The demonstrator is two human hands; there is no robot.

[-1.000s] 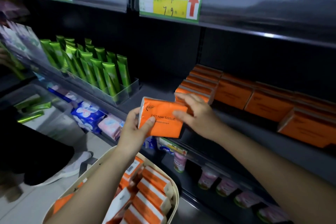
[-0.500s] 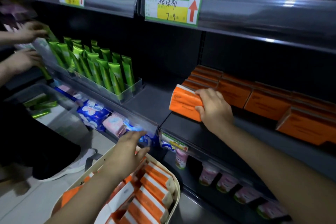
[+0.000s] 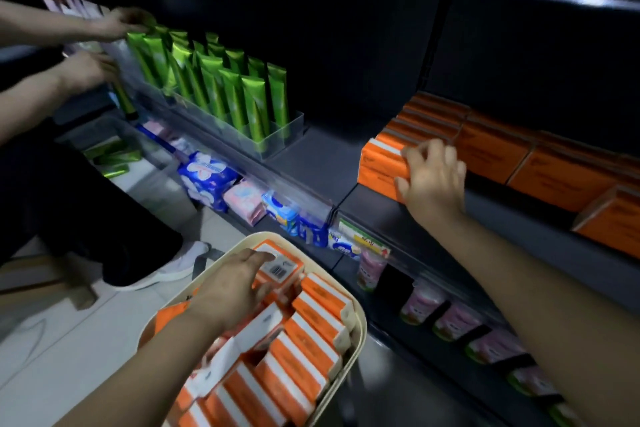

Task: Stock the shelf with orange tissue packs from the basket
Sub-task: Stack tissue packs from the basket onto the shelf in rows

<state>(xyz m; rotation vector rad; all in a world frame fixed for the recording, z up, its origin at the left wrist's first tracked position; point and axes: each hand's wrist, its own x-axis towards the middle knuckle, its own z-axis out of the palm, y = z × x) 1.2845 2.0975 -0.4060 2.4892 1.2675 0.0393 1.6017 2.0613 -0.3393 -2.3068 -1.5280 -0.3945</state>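
Grips front orange pack (image 3: 379, 168) on shelf (image 3: 311, 166) with right hand (image 3: 433, 184), fingers curled over top; rests left hand (image 3: 235, 284), fingers straight, on barcoded pack (image 3: 281, 267) in basket (image 3: 360, 322).

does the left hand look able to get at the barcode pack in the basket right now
Probably yes: the left hand lies right over the barcode pack at the far end of the basket, fingers on its top, and nothing covers it.
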